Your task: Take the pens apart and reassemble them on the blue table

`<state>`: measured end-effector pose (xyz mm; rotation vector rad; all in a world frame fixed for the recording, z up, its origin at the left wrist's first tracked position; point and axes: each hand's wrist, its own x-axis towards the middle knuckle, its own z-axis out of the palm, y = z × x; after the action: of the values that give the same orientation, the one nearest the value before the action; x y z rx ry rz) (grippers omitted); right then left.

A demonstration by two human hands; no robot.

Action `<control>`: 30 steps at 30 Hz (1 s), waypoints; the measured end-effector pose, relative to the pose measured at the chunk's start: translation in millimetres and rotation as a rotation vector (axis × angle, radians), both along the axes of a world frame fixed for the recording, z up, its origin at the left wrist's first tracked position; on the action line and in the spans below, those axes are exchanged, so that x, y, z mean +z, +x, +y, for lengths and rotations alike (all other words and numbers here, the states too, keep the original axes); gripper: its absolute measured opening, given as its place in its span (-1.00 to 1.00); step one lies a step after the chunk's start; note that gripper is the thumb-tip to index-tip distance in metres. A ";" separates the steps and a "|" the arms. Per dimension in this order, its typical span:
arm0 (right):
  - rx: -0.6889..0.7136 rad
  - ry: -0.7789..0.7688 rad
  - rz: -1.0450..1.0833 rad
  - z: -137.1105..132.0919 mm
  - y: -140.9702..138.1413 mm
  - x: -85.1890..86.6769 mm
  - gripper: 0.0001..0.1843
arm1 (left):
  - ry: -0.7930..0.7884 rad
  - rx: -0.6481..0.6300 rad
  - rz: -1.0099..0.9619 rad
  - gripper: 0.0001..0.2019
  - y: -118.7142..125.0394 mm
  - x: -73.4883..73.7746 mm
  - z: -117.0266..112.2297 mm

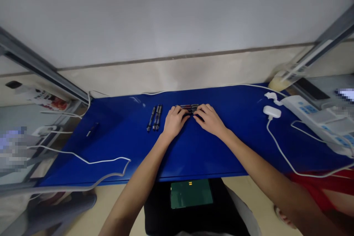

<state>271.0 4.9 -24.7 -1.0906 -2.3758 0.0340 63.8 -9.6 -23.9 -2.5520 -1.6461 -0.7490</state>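
A: Largest entry?

B: Surface (127,125), blue, one. It is lying beneath both hands, its far edge running along twelve o'clock.

A: Next in size?

B: Power strip (306,109), white, one. It is lying at three o'clock, well apart from the hands, slanting from ten to four.

A: Hands?

B: Two, bare. The left hand (174,121) is pointing toward one o'clock, the right hand (209,118) toward eleven. Thumbs and fingers are bending over the pens' ends; whether either grip is pinching or merely resting, I am not able to tell.

A: And the pens?

B: Row of pens (190,107), dark, reddish in part, count partly hidden. It is lying between the two grips, touching both, at one o'clock from the left and eleven from the right. Its long axis is running nine to three; neither hand is sitting clearly nearer.

A: Others?

B: Three pens (156,116), dark, lying at nine o'clock from the left hand, the nearer one, just beside it, their long axes leaning one to seven.

A: Smallest?

B: White case (272,111), cabled, lying at three o'clock from the right hand.
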 end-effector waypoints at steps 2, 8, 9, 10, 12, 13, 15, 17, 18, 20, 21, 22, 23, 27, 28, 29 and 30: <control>-0.017 -0.006 0.006 -1.1 1.3 -2.1 -0.73 | -0.007 0.044 0.002 -0.75 0.8 -1.3 0.5; -0.047 0.004 -0.006 -3.3 2.6 4.6 -0.66 | -0.010 0.019 0.063 -0.75 -0.9 1.7 0.0; -0.043 0.015 -0.014 -4.0 3.1 5.6 -0.65 | 0.000 -0.009 0.079 -0.74 -1.3 3.6 -0.4; -0.034 0.027 -0.024 -4.5 3.5 6.2 -0.64 | 0.015 -0.032 0.090 -0.72 -1.6 5.6 -0.8; -0.005 0.041 -0.050 -5.2 4.5 6.3 -0.65 | 0.050 -0.065 0.102 -0.70 -1.3 9.1 -1.7; 0.014 0.040 -0.061 -5.3 4.9 5.9 -0.66 | 0.066 -0.072 0.107 -0.69 -0.9 10.4 -2.3; 0.053 0.027 -0.063 -5.2 5.8 4.5 -0.66 | 0.088 -0.078 0.128 -0.68 0.4 11.5 -3.5; 0.081 0.012 -0.029 -5.4 6.8 3.4 -0.66 | 0.104 -0.099 0.177 -0.67 1.9 11.4 -5.1; 0.089 0.004 -0.007 -5.7 7.4 3.1 -0.67 | 0.115 -0.114 0.207 -0.67 2.6 11.1 -6.1; 0.106 -0.019 0.024 -6.8 8.7 3.7 -0.68 | 0.129 -0.138 0.251 -0.66 4.1 10.9 -8.2; 0.116 -0.027 0.030 -7.4 9.4 4.4 -0.68 | 0.124 -0.135 0.255 -0.66 4.8 11.0 -9.1; 0.125 -0.026 0.031 -8.1 9.9 5.3 -0.68 | 0.108 -0.126 0.246 -0.66 5.5 11.3 -9.9; 0.133 -0.017 0.025 -8.7 10.4 6.4 -0.67 | 0.084 -0.113 0.228 -0.66 6.1 11.8 -10.6; 0.113 0.072 -0.053 -10.9 10.6 9.9 -0.64 | -0.036 -0.090 0.117 -0.61 6.8 13.6 -12.1; 0.109 0.082 -0.070 -11.4 10.1 10.2 -0.63 | -0.057 -0.091 0.096 -0.60 6.3 13.7 -12.3; 0.111 0.082 -0.074 -11.7 9.4 10.3 -0.63 | -0.072 -0.094 0.081 -0.59 5.6 13.5 -12.4; 0.113 0.068 -0.053 -11.9 8.5 10.0 -0.63 | -0.079 -0.099 0.073 -0.60 4.7 13.2 -12.4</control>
<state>279.6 -7.0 -14.6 -0.9360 -2.4650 -0.0357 68.5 -22.0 -10.8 -2.6975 -1.5693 -0.5985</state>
